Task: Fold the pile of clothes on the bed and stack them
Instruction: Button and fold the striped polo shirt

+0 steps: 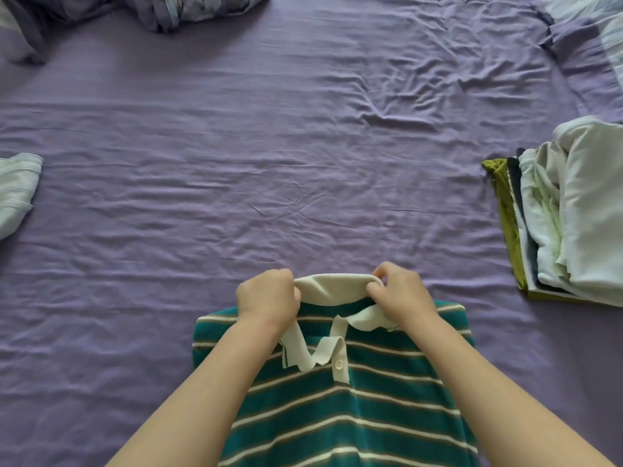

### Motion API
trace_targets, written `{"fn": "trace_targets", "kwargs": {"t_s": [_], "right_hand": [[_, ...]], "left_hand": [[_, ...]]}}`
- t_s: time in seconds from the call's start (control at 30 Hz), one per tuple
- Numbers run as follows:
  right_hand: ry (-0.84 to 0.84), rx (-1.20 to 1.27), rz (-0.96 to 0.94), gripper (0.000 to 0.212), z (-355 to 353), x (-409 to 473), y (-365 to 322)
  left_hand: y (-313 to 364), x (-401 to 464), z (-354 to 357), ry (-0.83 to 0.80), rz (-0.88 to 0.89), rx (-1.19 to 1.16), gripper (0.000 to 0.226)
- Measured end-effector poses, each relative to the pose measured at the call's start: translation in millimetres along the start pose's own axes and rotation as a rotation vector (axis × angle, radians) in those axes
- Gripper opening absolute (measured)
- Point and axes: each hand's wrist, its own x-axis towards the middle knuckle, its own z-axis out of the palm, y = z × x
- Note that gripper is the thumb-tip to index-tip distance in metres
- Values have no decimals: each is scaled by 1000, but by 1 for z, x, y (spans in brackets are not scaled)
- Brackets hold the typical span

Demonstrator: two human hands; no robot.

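A teal polo shirt with white and brown stripes lies face up on the purple bed sheet, near the front edge. Its cream collar points away from me. My left hand grips the collar's left end, fingers curled over it. My right hand pinches the collar's right end. A stack of folded clothes sits at the right, white pieces on top, dark and olive green ones underneath.
A pale crumpled garment lies at the left edge. Bunched purple-grey bedding fills the far left corner, and more light bedding sits at the far right. Wrinkled sheet spans the middle.
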Motion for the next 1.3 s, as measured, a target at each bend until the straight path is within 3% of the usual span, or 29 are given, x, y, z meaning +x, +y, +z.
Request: {"fn": "trace_targets", "kwargs": {"t_s": [0.07,0.13,0.2,0.23,0.3,0.4,0.53,0.63,0.73,0.8,0.93,1.03,1.13,1.3], "right_hand": [[-18,445,211,8,-5,3,1],[-77,820,356,7,-11,4,0],[-129,951,335,11,-14,6,2],[-132,904,276,17,-15,7,5],[-57,596,102,25,-17,4,19],[31,47,-115,32,-23,-6,51],[-114,-386,-180,37,-22,-16,69],[2,-372,-165,20,-24,-16,67],[186,-318,-150,23,-36,-8,63],[260,-282,-122,21,-46,-1,62],[212,-306,-73,30,-54,15,53],[244,-63,-222,35,-56,26,34],[83,-34,-329,38,-53,39,11],[-227,147,-292,32,-47,51,1]], "left_hand": [[-1,9,-5,-49,-130,-211,15],[2,18,-10,-148,-294,-589,14],[1,22,-8,-222,-381,-930,18],[-2,22,-5,-220,-358,-986,24],[-19,16,2,-124,-246,-849,36],[-56,3,14,-6,-92,-390,33],[-78,-10,18,-278,9,-137,35],[-74,-10,18,-167,53,-79,30],[-69,2,4,72,19,-102,30],[-64,12,-7,143,8,-90,31],[-45,31,-17,129,51,-65,34],[-22,42,-23,239,257,-234,29],[6,55,-23,120,402,-159,32],[26,76,-13,-155,316,-119,31]]}}
